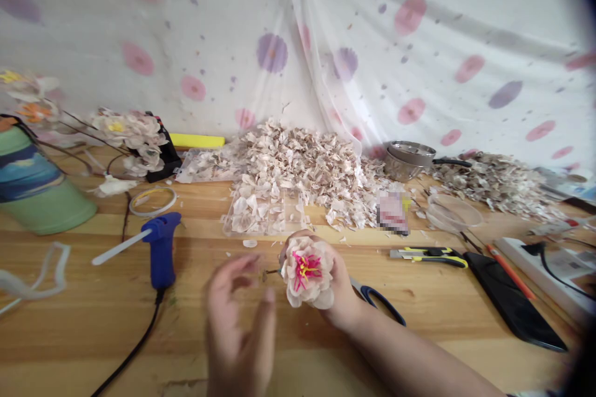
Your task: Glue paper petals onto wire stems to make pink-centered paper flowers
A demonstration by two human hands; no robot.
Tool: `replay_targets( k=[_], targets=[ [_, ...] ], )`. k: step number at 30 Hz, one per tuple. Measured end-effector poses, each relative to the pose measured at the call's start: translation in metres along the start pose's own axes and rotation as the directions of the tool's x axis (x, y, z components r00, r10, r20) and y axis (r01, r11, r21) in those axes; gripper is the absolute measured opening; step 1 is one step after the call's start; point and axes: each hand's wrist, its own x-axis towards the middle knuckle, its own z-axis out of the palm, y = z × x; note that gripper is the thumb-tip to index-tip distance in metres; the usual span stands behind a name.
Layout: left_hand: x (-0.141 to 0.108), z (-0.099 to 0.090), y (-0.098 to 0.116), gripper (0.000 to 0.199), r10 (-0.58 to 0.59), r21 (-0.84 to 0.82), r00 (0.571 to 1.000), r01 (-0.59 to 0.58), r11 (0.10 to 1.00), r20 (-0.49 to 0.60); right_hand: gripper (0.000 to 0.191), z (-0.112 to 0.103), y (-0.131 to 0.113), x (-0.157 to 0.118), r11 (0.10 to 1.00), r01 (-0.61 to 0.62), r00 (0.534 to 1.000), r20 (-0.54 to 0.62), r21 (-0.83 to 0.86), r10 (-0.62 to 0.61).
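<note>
My right hand is closed around the back of an artificial flower with whitish petals and a pink and yellow centre. The flower faces me, and a short dark stem pokes out to its left. Most of the right fingers are hidden behind the petals. My left hand, a little blurred, is just left of the stem end with thumb and fingers apart and nothing between them. A blue glue gun with a white glue stick stands on the table left of my left hand. Scissors lie partly behind my right forearm.
A heap of pale petals and a clear compartment box are at the back. A yellow utility knife, a black phone and a white power strip lie right. Finished flowers and a green container stand left.
</note>
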Motion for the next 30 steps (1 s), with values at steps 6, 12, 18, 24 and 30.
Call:
replay_targets(
  k=[6,12,18,24,30],
  targets=[
    [0.000,0.012,-0.026,0.043,0.289,0.273,0.907,-0.375,0.886,0.307,0.032,0.001,-0.002,-0.003,0.992,0.094,0.995,0.023,-0.089,-0.092],
    [0.003,0.001,-0.028,0.031,0.279,0.238,0.901,-0.367,0.899,0.333,0.020,-0.002,0.000,-0.007,0.911,0.313,0.949,0.137,-0.270,-0.285],
    [0.005,0.000,-0.028,0.034,0.371,0.224,0.873,-0.449,0.865,0.318,0.013,-0.002,-0.008,-0.009,0.862,0.398,0.915,0.205,-0.315,-0.347],
    [0.006,0.002,-0.019,0.028,0.388,0.197,0.865,-0.460,0.866,0.319,0.006,-0.001,-0.015,-0.009,0.743,0.519,0.855,0.237,-0.423,-0.462],
    [0.004,0.004,-0.015,0.031,0.353,0.157,0.869,-0.426,0.891,0.347,0.011,-0.002,-0.019,-0.007,0.728,0.518,0.854,0.228,-0.450,-0.468]
  ],
)
